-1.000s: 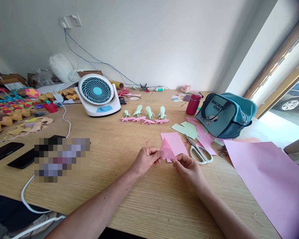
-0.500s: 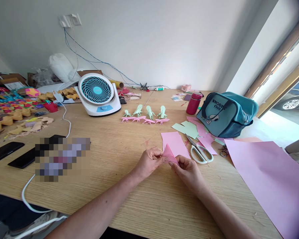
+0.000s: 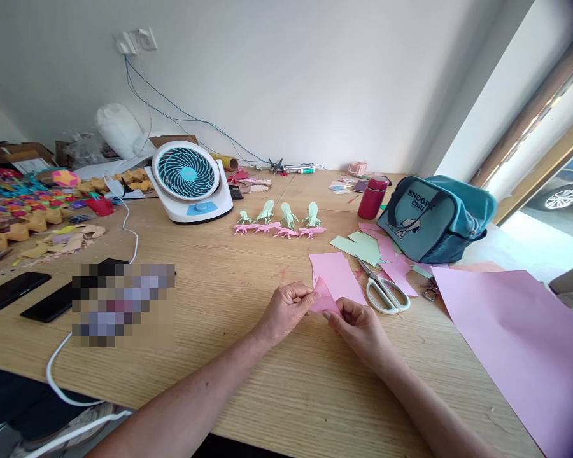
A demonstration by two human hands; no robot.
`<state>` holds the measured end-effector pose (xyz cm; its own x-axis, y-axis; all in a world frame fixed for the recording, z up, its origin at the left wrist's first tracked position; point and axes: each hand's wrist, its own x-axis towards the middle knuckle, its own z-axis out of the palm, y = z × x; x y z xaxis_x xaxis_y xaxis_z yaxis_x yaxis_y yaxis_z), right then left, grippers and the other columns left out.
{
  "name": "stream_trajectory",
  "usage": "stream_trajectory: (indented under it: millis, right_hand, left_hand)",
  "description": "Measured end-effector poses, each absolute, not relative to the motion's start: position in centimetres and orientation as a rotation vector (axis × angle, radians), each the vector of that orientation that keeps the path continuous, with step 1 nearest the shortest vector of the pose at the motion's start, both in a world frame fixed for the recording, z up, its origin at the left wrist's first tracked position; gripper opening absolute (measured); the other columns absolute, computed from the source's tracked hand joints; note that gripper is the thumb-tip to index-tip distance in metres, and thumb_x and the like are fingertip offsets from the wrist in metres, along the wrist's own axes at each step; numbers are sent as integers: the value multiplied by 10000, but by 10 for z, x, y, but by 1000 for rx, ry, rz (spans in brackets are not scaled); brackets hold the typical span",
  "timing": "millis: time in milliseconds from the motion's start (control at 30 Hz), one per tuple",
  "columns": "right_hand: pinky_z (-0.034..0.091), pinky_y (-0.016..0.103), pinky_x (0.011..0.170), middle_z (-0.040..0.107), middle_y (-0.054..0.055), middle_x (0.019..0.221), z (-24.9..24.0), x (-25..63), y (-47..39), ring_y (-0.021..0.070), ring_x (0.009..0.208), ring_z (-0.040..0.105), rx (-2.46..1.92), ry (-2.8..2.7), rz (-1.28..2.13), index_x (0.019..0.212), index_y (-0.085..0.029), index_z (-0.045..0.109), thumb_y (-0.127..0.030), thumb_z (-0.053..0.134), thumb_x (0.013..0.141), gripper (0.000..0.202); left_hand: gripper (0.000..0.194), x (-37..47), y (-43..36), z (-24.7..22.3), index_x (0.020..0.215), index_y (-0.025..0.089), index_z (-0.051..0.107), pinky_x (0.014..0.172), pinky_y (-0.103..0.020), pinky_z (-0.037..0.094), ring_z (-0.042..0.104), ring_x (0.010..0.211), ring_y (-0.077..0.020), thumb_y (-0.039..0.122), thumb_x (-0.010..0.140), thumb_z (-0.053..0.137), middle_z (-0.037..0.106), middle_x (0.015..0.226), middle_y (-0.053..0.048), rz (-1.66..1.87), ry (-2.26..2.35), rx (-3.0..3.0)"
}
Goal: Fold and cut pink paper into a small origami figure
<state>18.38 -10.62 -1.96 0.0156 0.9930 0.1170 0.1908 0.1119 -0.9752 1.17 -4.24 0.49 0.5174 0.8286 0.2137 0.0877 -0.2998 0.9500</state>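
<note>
A small folded piece of pink paper (image 3: 323,300), triangular with its tip up, is held between both hands above the wooden table (image 3: 195,369). My left hand (image 3: 289,312) pinches its left side, thumb on the near face. At its lower right corner, my right hand (image 3: 358,321) grips the paper between thumb and fingers. Flat pink sheets (image 3: 339,275) lie just behind the hands. White-handled scissors (image 3: 386,292) rest to the right, blades pointing away. Farther back stand several green folded paper figures (image 3: 288,215) with a row of pink ones (image 3: 286,233) before them.
A fan (image 3: 188,181) stands at the back left, phones (image 3: 52,302) and a white cable nearer. To the right are green paper pieces (image 3: 358,247), a red bottle (image 3: 373,198), a blue bag (image 3: 424,219) and a large pink sheet (image 3: 516,343).
My left thumb has moved up slightly along the folded pink paper, showing more of its lower part. My right hand keeps its grip. The view has shifted very slightly.
</note>
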Motion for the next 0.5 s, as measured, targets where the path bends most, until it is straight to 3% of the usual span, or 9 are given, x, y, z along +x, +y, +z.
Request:
stream_trajectory:
  millis: [233,500]
  right_hand:
    - [202,255,490,347,-52,579,-25,185,-106,108,544,271,-1309,-1431,970,633,-207,472,-524,642,831,411]
    - [225,251,482,364,-46,581,-25,185,-105,113,544,288,-1313,-1445,947,630,-208,478,-532,627,837,412]
  left_hand:
    - [293,13,-43,7,729,125,686,614,-236,363,460,667,-121,399,832,671,512,692,-4,937,749,1727]
    - [446,12,-42,5,572,160,473,603,-251,310,377,620,-113,440,909,559,390,616,24,957,742,1806]
